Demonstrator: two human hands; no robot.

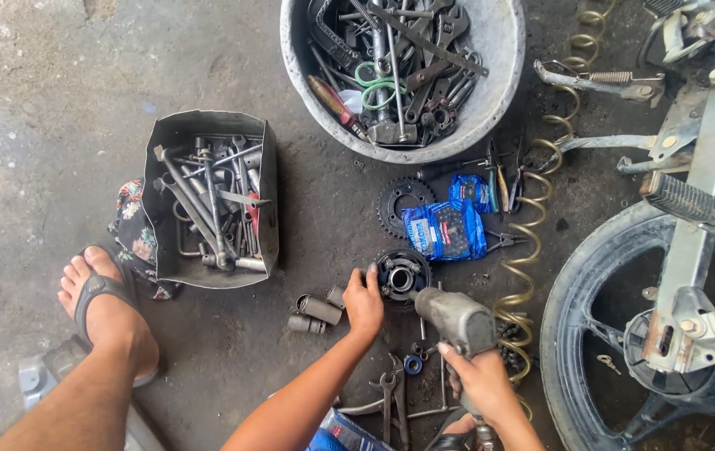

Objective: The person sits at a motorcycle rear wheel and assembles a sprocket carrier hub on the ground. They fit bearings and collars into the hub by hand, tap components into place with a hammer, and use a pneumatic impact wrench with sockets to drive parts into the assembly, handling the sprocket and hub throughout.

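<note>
The right hand [484, 380] is clenched around the grip of a grey air wrench [455, 317], its nose set against a round hub [402, 276] on the concrete floor [40, 108]. The left hand [363, 302] grips the hub's left edge. Beside that hand lie 3 sockets [317, 310]. Above the hub sit a sprocket [396, 200] and 2 blue packets [447, 229]. A yellow coiled hose [528, 250] runs along the right, next to a motorcycle wheel [583, 334].

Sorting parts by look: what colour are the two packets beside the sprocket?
The packets are blue with dark print, lying right of the black sprocket; seen in the head view.
</note>
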